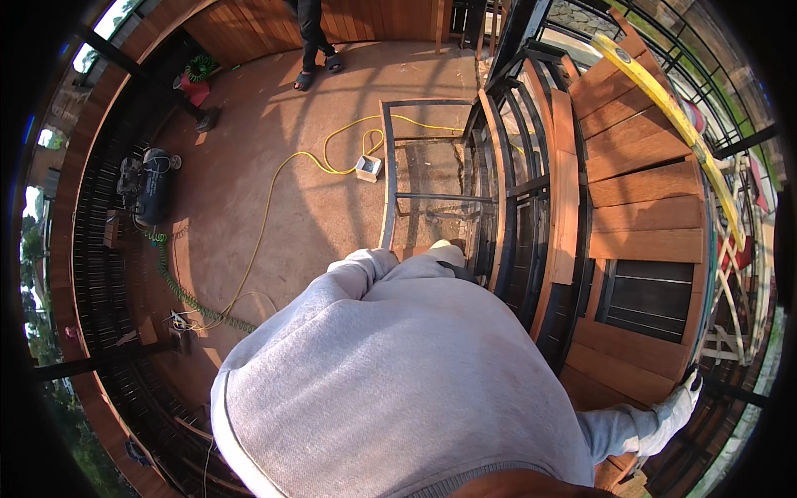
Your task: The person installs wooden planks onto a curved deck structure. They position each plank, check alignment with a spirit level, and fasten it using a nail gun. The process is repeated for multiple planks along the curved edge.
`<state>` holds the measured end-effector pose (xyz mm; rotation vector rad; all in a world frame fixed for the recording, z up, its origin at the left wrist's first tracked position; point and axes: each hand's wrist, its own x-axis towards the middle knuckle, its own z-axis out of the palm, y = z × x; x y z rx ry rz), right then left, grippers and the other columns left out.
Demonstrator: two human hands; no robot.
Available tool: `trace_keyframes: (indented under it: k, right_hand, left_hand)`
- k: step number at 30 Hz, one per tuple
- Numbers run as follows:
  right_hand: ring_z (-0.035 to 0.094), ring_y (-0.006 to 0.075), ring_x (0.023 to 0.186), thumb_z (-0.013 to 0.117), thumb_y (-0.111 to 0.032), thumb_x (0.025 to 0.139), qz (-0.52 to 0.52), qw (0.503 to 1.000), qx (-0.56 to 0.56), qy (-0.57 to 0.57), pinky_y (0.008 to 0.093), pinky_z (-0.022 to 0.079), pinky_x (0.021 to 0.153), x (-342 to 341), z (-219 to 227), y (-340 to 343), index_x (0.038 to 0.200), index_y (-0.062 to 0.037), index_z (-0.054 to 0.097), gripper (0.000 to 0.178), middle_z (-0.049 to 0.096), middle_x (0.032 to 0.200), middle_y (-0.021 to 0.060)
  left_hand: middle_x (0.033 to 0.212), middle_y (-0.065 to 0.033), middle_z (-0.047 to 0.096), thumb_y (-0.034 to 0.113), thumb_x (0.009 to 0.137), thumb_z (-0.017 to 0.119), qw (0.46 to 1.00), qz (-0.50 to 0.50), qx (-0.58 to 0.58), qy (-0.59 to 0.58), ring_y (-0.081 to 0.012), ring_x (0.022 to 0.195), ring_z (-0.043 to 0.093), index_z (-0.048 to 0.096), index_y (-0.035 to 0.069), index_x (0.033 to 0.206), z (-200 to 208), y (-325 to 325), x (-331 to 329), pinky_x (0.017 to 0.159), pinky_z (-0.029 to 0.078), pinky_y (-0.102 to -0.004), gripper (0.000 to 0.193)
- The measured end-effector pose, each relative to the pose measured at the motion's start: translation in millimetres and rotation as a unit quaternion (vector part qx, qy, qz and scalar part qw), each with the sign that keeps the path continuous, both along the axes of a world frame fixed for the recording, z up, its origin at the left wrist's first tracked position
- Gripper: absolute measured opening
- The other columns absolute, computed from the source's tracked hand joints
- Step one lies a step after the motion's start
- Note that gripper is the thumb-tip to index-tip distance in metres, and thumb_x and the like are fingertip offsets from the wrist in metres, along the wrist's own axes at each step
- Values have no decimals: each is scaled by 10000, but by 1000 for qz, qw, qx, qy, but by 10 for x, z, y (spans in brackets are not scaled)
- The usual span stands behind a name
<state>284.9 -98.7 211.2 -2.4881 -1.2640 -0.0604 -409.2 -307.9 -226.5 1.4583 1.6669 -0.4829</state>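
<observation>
A grey sweatshirt [390, 365], my own, covers much of the lower middle of the view. My right arm reaches out to the lower right, where my right hand [686, 392], in what looks like a pale glove with dark parts, is at the outer edge of a curved wooden plank surface [639, 349]. Its fingers are too small and bunched to tell whether they grip that edge. My left hand does not show; the sweatshirt hides that side. A small pale shape [447, 247] peeks out beyond the grey cloth, and what it is stays unclear.
A long yellow spirit level [664, 100] lies along the planks' outer rim. Black metal framing [444, 197] stands ahead. A yellow hose [264, 220] and a small white box [369, 168] are on the floor, an air compressor [155, 187] at left. Another person's legs [311, 37] stand at the back.
</observation>
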Motion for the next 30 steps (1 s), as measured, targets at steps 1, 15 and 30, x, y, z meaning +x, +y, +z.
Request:
trace_keyframes:
  k: [1, 15, 30]
  right_hand:
    - [580, 274, 1256, 513, -457, 1050, -12, 1000, -4, 24, 409, 457, 1053, -122, 48, -99, 1448, -87, 553, 545, 581, 1436, 115]
    - [607, 394, 1231, 522, -486, 1024, 21, 996, 22, -81, 466, 472, 1041, -50, -290, -66, 1450, -92, 550, 581, 627, 1363, 221]
    - [659, 341, 1118, 596, -493, 971, 8, 967, 81, -241, 456, 536, 927, -334, -295, -201, 1403, -93, 581, 588, 665, 1273, 226]
  left_hand:
    - [1193, -125, 729, 231, 980, 589, 1000, 2, 1, 3, -312, 1089, 699, 725, 109, 1202, 25, -39, -10, 932, 540, -407, 288]
    - [1180, -132, 733, 219, 967, 614, 989, 143, 22, 22, -311, 1079, 703, 730, 92, 1177, 190, -453, -361, 934, 540, -396, 272]
    - [1166, -140, 738, 207, 954, 640, 977, 201, 64, -29, -309, 1068, 708, 736, 74, 1151, 363, 278, -136, 936, 539, -384, 257]
